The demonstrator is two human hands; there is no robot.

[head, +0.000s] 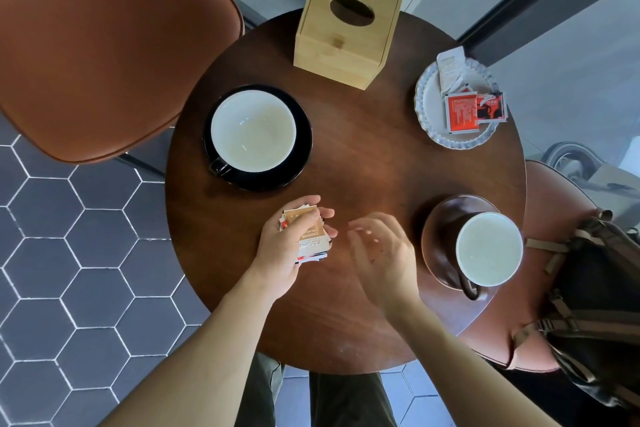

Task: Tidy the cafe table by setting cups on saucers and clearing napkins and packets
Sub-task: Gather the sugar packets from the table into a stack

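Note:
My left hand (289, 250) grips a stack of packets (313, 242) above the near side of the round wooden table (363, 163). Just to its right, my right hand (381, 250) hovers with fingers apart and holds nothing. A black cup (253, 132) sits on a black saucer (304, 149) at the table's left. A brown cup (489, 249) stands on a brown saucer (436, 239) at the right. Red and white packets (464, 111) lie on a glass dish (429, 107) at the far right.
A wooden tissue box (346, 21) stands at the table's far edge. A brown chair (104, 45) is at the left. Another chair (540, 184) at the right holds a dark backpack (595, 315). The floor has hexagonal tiles (69, 253).

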